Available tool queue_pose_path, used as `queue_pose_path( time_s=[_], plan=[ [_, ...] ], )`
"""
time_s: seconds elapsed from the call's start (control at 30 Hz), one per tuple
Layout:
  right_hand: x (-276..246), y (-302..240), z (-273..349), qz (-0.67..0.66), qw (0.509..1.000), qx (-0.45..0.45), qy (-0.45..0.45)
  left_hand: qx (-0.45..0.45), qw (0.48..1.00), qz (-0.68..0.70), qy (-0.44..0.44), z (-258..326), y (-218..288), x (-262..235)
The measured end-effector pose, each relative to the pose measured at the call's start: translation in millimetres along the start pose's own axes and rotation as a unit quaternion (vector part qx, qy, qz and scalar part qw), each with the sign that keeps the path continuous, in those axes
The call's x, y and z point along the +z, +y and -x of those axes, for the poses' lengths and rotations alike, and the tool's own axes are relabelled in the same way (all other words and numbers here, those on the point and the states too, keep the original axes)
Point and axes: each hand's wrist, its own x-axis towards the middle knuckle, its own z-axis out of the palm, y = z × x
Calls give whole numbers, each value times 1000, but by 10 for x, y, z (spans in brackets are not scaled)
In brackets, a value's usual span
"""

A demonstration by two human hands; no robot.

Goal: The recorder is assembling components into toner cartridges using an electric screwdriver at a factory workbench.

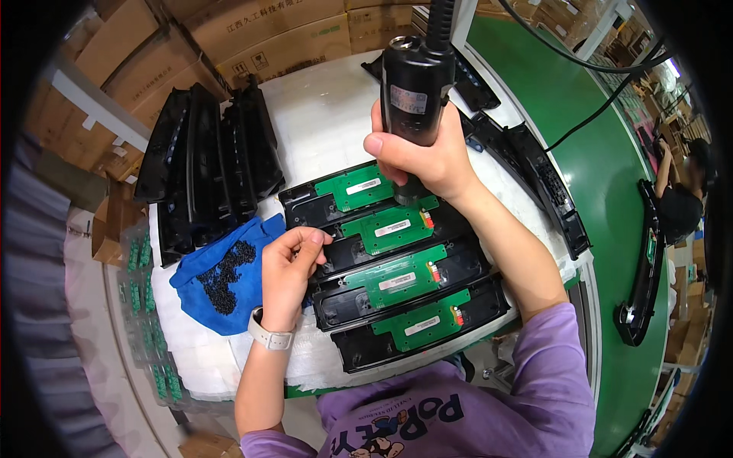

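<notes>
Boards (394, 281) in green, four of them, each sit inside a long black tray (412, 309). The four trays lie side by side on a white table (321, 114), right in front of the person.

The right hand (424, 156) is wrapped tight around a black power tool (416, 84). The tool stands upright, and its tip points down at the second green board from the top. A thick black cord (439, 19) goes up from the top of the tool.

The left hand (290, 267) rests at the left end of the trays. Its fingers are curled in and pinched together, touching the edge of a tray. I cannot tell if it holds something small. A white watch (269, 336) sits on that wrist.

Just beside the left hand lies a blue cloth (200, 301) with a pile of small black screws (227, 275) on it. Behind the cloth, more black trays (206, 168) stand stacked on their edges. Brown boxes (252, 38) are piled behind the table.

On the right runs a green belt (603, 183) with long black parts (546, 183) near it. Another person (679, 198) works far off at the right edge.
</notes>
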Motion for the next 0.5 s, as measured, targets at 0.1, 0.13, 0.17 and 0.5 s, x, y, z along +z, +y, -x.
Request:
queue_pose_path(
  time_s=[0.1,0.13,0.17,0.5],
  plan=[
    [-19,12,30,32,999,-5,13,3,1000,14,-12,0,14,25],
    [-16,11,33,31,999,-7,15,5,1000,12,-13,-8,13,24],
    [-5,10,37,37,999,-27,6,-1,1000,24,-19,-17,4,20],
    [88,-324,172,-252,963,-78,-55,8,991,71,-110,133,96,125]
  ],
)
